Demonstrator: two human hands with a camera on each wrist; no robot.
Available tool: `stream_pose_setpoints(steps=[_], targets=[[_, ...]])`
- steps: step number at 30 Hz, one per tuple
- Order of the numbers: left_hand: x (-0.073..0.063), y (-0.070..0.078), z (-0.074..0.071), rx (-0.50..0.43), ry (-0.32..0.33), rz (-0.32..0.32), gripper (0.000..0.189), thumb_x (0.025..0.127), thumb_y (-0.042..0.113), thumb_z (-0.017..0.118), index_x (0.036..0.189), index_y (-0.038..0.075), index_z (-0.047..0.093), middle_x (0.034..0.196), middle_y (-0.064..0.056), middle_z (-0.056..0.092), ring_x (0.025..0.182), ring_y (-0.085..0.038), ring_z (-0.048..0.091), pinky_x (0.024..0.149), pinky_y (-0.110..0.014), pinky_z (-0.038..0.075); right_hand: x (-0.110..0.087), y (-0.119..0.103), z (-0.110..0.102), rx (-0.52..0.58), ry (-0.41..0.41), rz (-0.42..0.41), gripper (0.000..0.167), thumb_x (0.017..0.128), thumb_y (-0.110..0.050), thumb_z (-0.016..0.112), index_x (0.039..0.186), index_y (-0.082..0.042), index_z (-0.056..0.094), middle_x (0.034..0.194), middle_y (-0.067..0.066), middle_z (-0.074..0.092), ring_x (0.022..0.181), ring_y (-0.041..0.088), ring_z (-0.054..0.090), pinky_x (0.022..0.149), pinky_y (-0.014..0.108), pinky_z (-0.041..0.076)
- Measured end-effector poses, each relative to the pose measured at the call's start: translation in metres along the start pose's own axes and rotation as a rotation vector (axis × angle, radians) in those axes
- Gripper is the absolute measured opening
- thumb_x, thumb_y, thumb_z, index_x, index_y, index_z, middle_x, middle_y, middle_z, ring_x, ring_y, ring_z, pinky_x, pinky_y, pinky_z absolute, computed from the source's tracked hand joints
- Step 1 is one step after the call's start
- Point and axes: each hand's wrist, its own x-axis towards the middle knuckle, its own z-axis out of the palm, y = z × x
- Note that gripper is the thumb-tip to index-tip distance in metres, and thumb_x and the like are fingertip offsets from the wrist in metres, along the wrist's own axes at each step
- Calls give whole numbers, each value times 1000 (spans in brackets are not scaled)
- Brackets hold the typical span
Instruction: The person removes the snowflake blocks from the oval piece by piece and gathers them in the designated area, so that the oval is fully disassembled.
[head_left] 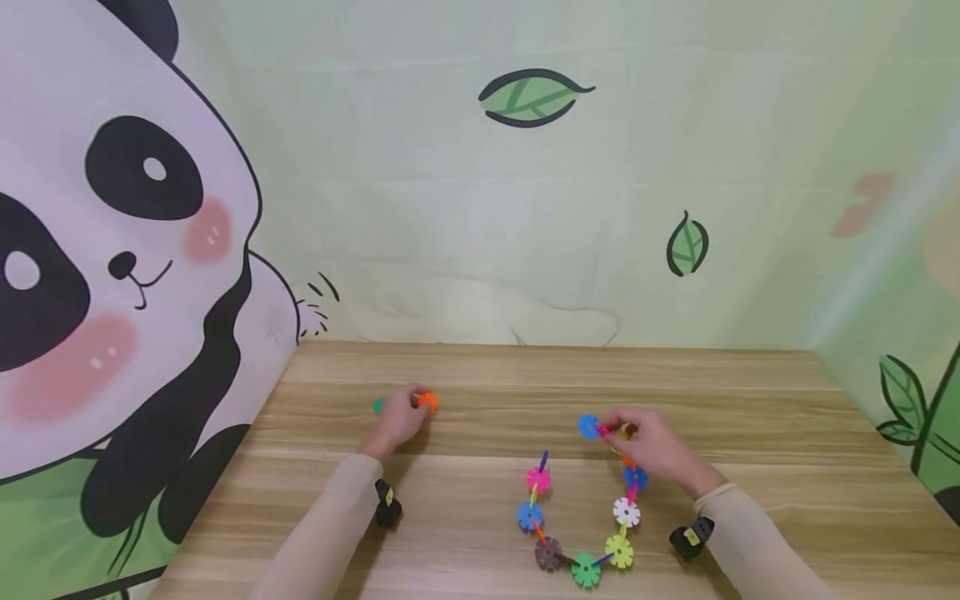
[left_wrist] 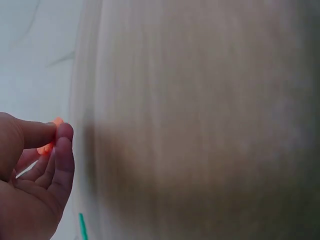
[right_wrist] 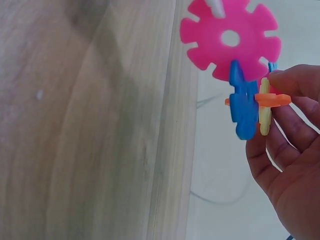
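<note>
My left hand [head_left: 397,422] pinches an orange notched snowflake disc [left_wrist: 46,148] between thumb and fingertips, near the back left of the table. Just left of that hand is a green disc [head_left: 378,405], partly hidden by it. My right hand [head_left: 660,446] grips one end of a chain of linked snowflake discs, with a blue disc [head_left: 589,427] at its tip. From there the chain curves in a U through a white disc [head_left: 627,512], a green disc [head_left: 586,571] and a brown disc [head_left: 548,553]. In the right wrist view, a large pink disc [right_wrist: 230,50] hangs near the fingers.
The chain lies on a wood-grain table [head_left: 465,533], its other end a dark blue disc [head_left: 543,461] seen edge-on. Behind the table hangs a pale green backdrop [head_left: 420,208] with leaves and a panda. Black wrist devices [head_left: 387,503] sit at both sleeves.
</note>
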Motion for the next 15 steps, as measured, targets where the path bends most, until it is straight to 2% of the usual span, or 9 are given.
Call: stream_pose_setpoints(steps=[5, 10, 15], targets=[[5, -4, 0, 59, 32, -28, 32, 86, -2, 59, 118, -2, 61, 85, -11, 61, 63, -14, 49, 55, -23, 42, 1, -2, -1, 9, -8, 0, 15, 87, -3, 65, 98, -11, 70, 94, 3, 68, 83, 16, 56, 69, 29, 47], [10, -5, 0, 126, 34, -47, 33, 88, 2, 59, 121, 2, 61, 92, -12, 62, 65, -16, 49, 56, -23, 40, 1, -3, -1, -4, -8, -45, 16, 87, -3, 65, 100, -11, 70, 97, -2, 68, 87, 16, 59, 72, 30, 49], [14, -4, 0, 136, 39, -76, 27, 89, 3, 60, 115, 3, 61, 94, -14, 63, 69, -18, 53, 57, -25, 43, 1, -1, -1, -7, -2, -71, 18, 87, -3, 66, 100, -13, 71, 98, -4, 68, 90, 16, 60, 72, 29, 50]])
